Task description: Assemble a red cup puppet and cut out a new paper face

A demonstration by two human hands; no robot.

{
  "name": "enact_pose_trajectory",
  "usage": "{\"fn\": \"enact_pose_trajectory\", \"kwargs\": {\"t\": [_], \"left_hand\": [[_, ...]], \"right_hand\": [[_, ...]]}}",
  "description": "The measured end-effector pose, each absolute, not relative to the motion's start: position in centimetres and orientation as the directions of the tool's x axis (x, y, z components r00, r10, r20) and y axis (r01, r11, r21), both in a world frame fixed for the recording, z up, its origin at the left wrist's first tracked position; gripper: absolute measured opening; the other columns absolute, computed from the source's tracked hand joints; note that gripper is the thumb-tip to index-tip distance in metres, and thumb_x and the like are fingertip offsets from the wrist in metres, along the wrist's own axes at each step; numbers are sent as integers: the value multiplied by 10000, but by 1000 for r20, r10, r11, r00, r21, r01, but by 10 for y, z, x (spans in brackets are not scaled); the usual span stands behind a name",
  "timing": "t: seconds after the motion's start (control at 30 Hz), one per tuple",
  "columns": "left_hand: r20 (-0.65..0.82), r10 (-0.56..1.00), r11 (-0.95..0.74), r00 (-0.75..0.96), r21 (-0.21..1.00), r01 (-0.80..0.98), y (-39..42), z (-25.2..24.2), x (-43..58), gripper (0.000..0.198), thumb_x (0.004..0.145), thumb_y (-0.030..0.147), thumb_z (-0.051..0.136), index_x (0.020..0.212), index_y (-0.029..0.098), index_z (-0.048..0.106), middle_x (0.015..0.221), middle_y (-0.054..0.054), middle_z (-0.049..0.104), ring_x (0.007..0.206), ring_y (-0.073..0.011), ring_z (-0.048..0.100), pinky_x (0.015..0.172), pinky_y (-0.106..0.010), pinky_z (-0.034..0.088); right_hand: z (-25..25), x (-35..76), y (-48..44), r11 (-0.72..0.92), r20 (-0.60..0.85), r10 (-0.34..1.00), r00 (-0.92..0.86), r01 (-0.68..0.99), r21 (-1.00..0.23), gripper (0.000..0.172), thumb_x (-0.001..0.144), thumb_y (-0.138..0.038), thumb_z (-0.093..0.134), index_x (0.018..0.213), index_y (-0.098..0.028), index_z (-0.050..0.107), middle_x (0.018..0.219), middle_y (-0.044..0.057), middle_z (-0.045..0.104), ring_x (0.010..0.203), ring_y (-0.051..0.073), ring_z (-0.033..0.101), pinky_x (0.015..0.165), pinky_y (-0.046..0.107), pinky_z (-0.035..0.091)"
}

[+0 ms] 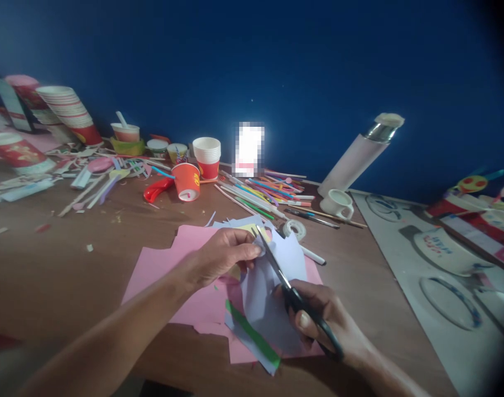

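My right hand (318, 309) grips a pair of black-handled scissors (282, 277), its blades pointing up and to the left, slightly parted at the tips. Between thumb and fingers, my left hand (231, 253) pinches a small pale piece of paper (259, 248) close beside the blades. Whether the blades touch that piece I cannot tell. Beneath both hands lie a lavender sheet (256, 295) and larger pink sheets (153, 281). A green paper strip (252, 333) rests on the sheets near the front.
Behind the paper are a tape roll (294, 229), several straws and pens (272, 193), an orange paper cup (186, 182), a red stapler-like object (156, 190) and stacked cups (207, 157). A white mug (337, 204) stands by a leaning tumbler (355, 160). Paper scraps litter the left.
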State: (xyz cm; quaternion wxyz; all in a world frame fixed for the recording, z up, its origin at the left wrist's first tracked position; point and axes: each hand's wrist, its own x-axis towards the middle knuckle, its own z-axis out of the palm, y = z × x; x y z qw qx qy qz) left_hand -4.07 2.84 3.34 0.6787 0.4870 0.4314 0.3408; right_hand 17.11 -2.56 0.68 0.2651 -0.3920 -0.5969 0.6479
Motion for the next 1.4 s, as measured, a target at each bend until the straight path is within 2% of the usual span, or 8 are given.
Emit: {"fn": "enact_pose_trajectory", "kwargs": {"t": [0.2,0.73,1.17,1.4], "left_hand": [[-269,872,307,409,951,-28,30,33,-42,143,645,251,602,587,124,573,534,10,546,511,-94,502,542,-231,383],[-311,871,344,380,939,-22,28,33,-40,99,617,213,602,571,129,575,529,15,553,502,-85,491,535,-231,366],[-325,859,361,396,932,-18,30,34,-41,95,625,201,612,576,122,588,526,10,552,496,-84,494,513,-218,365],[-294,878,326,377,945,-23,29,35,-40,159,673,266,622,633,113,611,524,19,524,514,-80,478,534,-212,365]], "right_hand": [[7,173,-25,-81,-165,796,-583,168,-982,474,727,-577,569,874,-128,554,632,-13,453,526,96,369,463,207,282],[9,172,-22,-144,-213,780,-589,162,-976,460,709,-527,627,918,-123,561,630,-24,446,511,80,354,452,196,282],[9,175,-24,-188,-283,793,-540,224,-956,498,688,-538,645,950,-119,578,583,-40,421,466,68,350,413,187,298],[8,172,-24,-202,-240,822,-517,129,-971,522,683,-567,630,925,-108,571,550,-42,440,421,64,372,401,191,310]]}}
